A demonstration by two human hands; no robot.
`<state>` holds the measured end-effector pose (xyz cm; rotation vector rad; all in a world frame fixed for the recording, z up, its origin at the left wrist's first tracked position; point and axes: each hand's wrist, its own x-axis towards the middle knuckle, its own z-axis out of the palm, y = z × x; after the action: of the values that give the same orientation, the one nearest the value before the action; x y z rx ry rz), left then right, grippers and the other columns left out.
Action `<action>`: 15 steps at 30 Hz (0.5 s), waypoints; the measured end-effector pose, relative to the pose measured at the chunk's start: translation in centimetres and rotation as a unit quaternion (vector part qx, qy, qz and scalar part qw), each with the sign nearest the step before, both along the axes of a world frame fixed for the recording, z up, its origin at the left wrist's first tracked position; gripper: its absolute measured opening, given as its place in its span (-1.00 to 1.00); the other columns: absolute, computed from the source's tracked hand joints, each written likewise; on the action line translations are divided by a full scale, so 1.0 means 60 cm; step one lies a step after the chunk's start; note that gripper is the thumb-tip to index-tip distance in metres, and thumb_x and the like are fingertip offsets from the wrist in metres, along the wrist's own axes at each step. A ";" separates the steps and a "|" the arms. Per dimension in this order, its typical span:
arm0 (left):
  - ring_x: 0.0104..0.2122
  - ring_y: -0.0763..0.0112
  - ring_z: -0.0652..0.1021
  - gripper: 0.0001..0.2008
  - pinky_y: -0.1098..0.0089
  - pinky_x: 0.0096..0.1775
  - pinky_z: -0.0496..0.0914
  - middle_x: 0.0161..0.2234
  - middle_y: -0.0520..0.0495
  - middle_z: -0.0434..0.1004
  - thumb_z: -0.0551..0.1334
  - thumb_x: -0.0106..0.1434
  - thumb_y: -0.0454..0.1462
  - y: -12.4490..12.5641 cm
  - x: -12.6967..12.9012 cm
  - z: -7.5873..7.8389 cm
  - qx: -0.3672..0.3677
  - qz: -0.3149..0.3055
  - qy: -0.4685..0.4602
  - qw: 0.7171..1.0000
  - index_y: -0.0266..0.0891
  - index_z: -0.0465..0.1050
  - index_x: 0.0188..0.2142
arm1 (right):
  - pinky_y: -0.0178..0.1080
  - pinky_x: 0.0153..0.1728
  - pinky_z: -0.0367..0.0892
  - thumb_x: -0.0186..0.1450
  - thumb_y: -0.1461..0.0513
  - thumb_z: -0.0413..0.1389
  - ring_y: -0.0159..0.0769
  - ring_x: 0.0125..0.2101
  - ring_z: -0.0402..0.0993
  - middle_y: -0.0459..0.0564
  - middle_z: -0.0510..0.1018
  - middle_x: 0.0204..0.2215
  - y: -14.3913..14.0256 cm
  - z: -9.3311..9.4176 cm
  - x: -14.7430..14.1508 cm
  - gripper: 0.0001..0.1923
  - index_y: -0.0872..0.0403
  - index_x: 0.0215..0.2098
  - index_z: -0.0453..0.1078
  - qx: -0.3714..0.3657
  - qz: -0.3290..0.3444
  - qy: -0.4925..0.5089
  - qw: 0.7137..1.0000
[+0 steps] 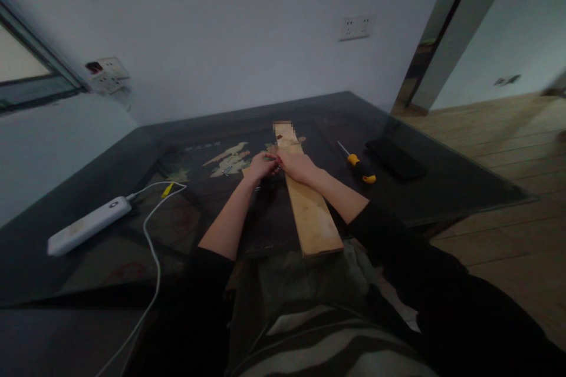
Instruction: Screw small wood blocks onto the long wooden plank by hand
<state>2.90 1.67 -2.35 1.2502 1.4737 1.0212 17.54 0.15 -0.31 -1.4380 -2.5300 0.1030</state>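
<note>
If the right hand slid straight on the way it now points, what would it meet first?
The right hand lies on the plank, pointing left at the left hand; it would probably meet that hand at once, since they seem to touch.

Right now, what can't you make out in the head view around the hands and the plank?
- What the left hand and right hand pinch between them: too small, covered by the fingers.
- Far end of the wooden plank: blurred patch over it.
- Near end of the plank: past the glass table edge, underside hidden.
- Screwdriver tip type: too small.
- White cable: runs out the bottom edge.
</note>
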 end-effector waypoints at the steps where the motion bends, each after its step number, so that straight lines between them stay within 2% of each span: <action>1: -0.63 0.57 0.47 -0.85 0.56 -0.50 0.34 -0.61 0.07 0.47 0.29 0.22 -0.46 -0.003 -0.001 0.003 -0.009 -0.002 -0.015 1.000 -0.30 0.38 -0.24 | -0.13 -0.16 0.35 0.47 0.21 -0.11 -0.03 -0.10 0.54 0.19 0.58 -0.06 0.000 0.000 0.000 -0.66 0.08 0.15 0.26 0.001 0.001 -0.001 1.000; 6: -0.61 0.58 0.50 -0.84 0.54 -0.45 0.44 -0.59 0.05 0.50 0.32 0.19 -0.49 -0.014 -0.005 0.017 -0.047 -0.016 -0.043 0.998 -0.30 0.37 -0.31 | -0.14 -0.16 0.35 0.47 0.19 -0.10 -0.05 -0.11 0.54 0.18 0.59 -0.08 0.004 -0.004 0.001 -0.71 0.08 0.10 0.27 0.007 0.009 -0.003 1.000; 10: -0.58 0.54 0.53 -0.91 0.51 -0.40 0.50 -0.58 0.01 0.52 0.26 0.26 -0.47 -0.019 -0.007 0.023 -0.085 -0.047 -0.035 0.995 -0.31 0.40 -0.30 | -0.14 -0.18 0.35 0.48 0.15 -0.12 -0.05 -0.14 0.54 0.19 0.59 -0.10 0.005 -0.004 0.000 -0.71 0.08 0.07 0.27 0.016 0.007 -0.007 1.000; 15: -0.55 0.52 0.55 -0.88 0.45 -0.31 0.52 -0.55 -0.02 0.53 0.26 0.24 -0.51 -0.021 -0.007 0.026 -0.083 -0.041 -0.052 0.994 -0.33 0.41 -0.26 | -0.15 -0.20 0.35 0.45 0.20 -0.07 -0.04 -0.13 0.54 0.18 0.59 -0.10 0.000 0.002 0.002 -0.73 0.09 0.07 0.27 0.016 0.015 -0.011 1.000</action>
<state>2.49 0.42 -0.79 1.1126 1.3858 0.8792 17.64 0.17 -0.20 -1.3983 -2.5590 0.0498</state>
